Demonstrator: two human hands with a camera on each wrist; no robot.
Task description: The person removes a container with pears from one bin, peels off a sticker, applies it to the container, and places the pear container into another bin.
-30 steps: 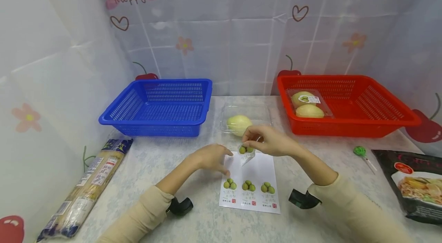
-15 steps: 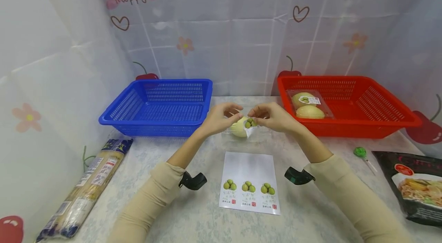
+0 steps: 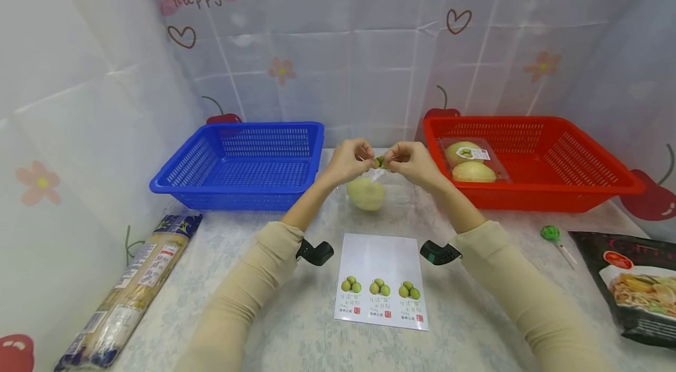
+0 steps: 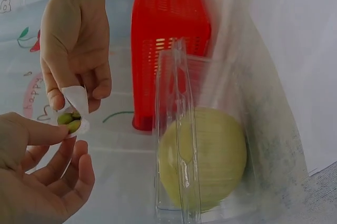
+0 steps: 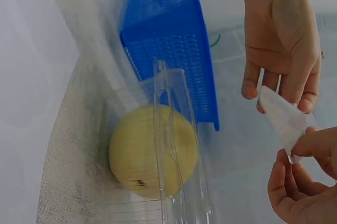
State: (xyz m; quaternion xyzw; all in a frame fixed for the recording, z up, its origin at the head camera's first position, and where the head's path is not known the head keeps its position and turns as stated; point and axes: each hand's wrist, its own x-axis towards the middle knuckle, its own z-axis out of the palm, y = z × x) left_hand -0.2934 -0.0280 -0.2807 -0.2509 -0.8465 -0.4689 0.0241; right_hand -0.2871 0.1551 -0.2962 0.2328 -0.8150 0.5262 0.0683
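Note:
Above a clear plastic box (image 3: 404,195), both hands hold a small white sticker (image 3: 379,162) printed with green fruit. My left hand (image 3: 348,162) pinches one side of it between thumb and fingers, and my right hand (image 3: 414,162) pinches the other. In the left wrist view the sticker (image 4: 76,99) is bent, its fruit print partly showing; the right wrist view shows its white back (image 5: 281,117). Inside the box below lies a pale yellow-green melon (image 3: 367,194). Nearer the front, a white sheet (image 3: 380,254) with several fruit prints along its lower edge lies flat.
A blue basket (image 3: 237,189) stands back left. Back right, a red basket (image 3: 528,193) holds a labelled pack of two melons (image 3: 474,171). A noodle packet (image 3: 134,284) lies at left; a green lollipop (image 3: 551,233) and a black food packet (image 3: 634,278) lie at right.
The right hand has carried the sticker from above the sheet back to over the box. The left hand has moved away from the sheet and now pinches the sticker's other side.

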